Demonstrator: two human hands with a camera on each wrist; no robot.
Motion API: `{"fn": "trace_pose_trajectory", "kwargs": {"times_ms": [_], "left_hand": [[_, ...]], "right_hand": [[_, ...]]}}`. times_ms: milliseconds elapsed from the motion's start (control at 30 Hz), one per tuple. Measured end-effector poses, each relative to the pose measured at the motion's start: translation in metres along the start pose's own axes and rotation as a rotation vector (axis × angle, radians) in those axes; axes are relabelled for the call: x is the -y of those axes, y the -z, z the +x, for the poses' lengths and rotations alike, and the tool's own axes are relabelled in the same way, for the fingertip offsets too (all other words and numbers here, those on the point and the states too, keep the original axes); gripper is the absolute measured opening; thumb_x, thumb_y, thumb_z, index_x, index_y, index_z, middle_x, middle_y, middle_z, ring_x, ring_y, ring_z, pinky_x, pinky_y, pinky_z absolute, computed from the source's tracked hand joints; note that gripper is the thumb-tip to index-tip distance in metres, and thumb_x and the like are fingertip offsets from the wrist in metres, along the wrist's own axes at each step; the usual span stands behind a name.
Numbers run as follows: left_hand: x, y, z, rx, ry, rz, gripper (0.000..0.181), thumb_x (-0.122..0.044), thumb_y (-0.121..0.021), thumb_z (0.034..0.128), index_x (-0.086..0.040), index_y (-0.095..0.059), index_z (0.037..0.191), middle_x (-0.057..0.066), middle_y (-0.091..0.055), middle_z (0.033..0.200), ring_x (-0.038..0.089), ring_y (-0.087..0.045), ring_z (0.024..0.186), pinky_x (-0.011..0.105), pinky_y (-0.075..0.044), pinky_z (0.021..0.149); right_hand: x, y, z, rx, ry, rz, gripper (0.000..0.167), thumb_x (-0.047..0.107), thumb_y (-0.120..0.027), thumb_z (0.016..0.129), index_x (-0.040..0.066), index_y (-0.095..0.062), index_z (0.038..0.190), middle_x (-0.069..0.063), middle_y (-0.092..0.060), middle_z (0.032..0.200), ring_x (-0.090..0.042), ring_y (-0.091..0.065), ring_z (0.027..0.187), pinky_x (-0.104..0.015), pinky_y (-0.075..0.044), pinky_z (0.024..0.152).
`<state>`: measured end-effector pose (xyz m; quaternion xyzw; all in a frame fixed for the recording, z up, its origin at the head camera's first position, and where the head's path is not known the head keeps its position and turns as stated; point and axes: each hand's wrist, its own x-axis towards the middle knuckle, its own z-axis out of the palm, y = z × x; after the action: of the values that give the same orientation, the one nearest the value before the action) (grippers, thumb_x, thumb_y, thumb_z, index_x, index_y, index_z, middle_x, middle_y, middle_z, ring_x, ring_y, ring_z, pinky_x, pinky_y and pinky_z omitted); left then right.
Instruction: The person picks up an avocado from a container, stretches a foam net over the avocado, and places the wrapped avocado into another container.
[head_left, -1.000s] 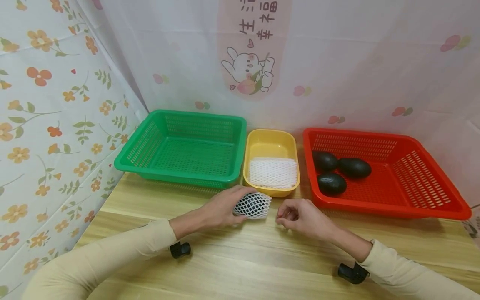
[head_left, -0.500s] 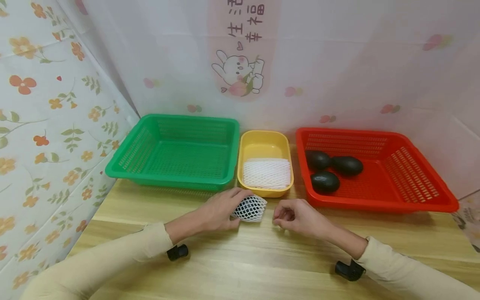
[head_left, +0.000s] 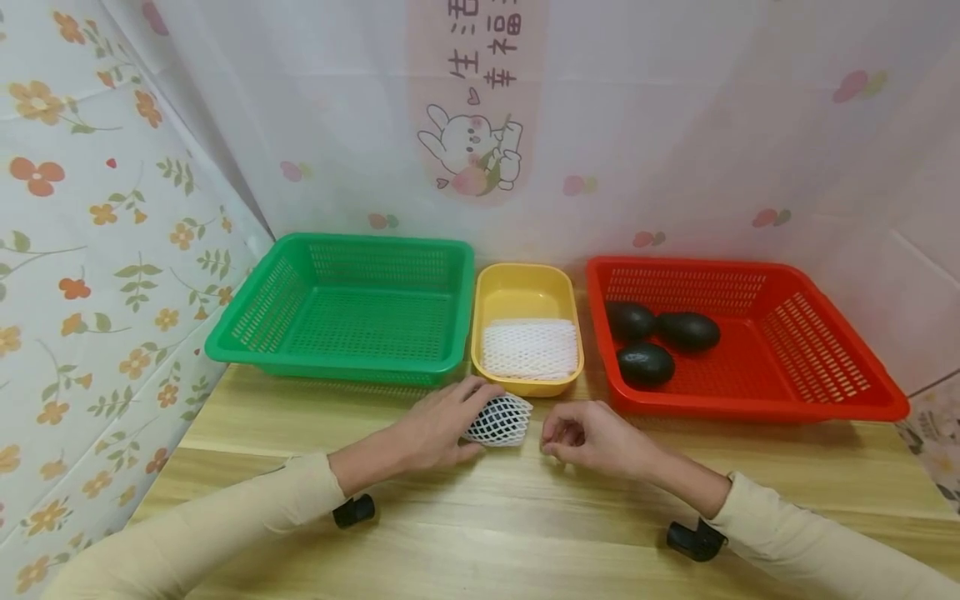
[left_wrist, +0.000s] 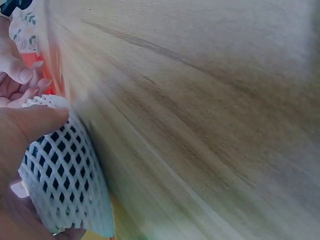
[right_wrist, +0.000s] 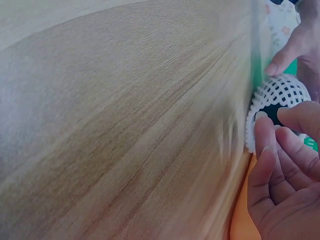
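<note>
My left hand (head_left: pixel 438 425) grips a dark avocado inside a white foam net sleeve (head_left: pixel 501 421), just in front of the yellow bin on the table. In the left wrist view the thumb lies over one end of the net sleeve (left_wrist: pixel 62 170), and dark skin shows through the mesh. Right of it, a small gap away, my right hand (head_left: pixel 596 437) has loosely curled fingers with nothing between them. The right wrist view shows its fingertips before the sleeve's open end, where the dark avocado (right_wrist: pixel 272 112) is visible.
A yellow bin (head_left: pixel 525 296) behind the hands holds flat white foam nets (head_left: pixel 529 348). To its left stands a green basket (head_left: pixel 367 321) with nothing in it. The red basket (head_left: pixel 780 358) at right has three dark avocados (head_left: pixel 645 364). A patterned cloth hangs behind.
The head view has turned slightly right, so everything sits a little further left in it. Both hands and the sleeved avocado keep nearly the same places on the table.
</note>
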<state>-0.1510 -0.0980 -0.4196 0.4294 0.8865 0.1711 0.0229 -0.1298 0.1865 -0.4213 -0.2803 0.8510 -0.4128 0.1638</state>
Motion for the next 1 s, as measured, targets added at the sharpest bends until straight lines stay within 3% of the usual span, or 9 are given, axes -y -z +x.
{"fn": "trace_pose_trajectory", "kwargs": {"times_ms": [300,533,1000], "left_hand": [[0.003,0.0,0.002,-0.014,-0.009,0.006,0.074,-0.024,-0.082,0.0832,-0.012,-0.043,0.145,0.008,-0.051,0.131,0.022,-0.056,0.112,0.04,-0.049,0.096],[0.001,0.006,0.0,-0.023,-0.036,0.024,0.076,-0.021,-0.081,0.0796,-0.01,-0.044,0.145,0.008,-0.052,0.13,0.021,-0.056,0.11,0.038,-0.049,0.096],[-0.017,0.025,-0.013,-0.015,-0.063,-0.028,0.077,-0.022,-0.077,0.0721,-0.014,-0.045,0.142,0.003,-0.052,0.126,0.014,-0.054,0.103,0.03,-0.05,0.087]], "right_hand": [[0.003,0.004,-0.001,0.01,0.014,-0.032,0.014,0.007,-0.079,0.089,0.015,-0.07,0.096,0.004,-0.069,0.083,-0.012,-0.064,0.074,-0.03,-0.056,0.07],[0.007,0.009,-0.005,-0.008,0.071,-0.057,0.016,0.005,-0.078,0.089,0.018,-0.07,0.093,0.008,-0.068,0.083,-0.01,-0.063,0.074,-0.029,-0.055,0.067],[0.022,0.023,-0.017,-0.012,0.101,-0.11,0.016,0.006,-0.077,0.09,0.019,-0.069,0.096,0.008,-0.069,0.088,-0.009,-0.064,0.076,-0.028,-0.055,0.066]]}}
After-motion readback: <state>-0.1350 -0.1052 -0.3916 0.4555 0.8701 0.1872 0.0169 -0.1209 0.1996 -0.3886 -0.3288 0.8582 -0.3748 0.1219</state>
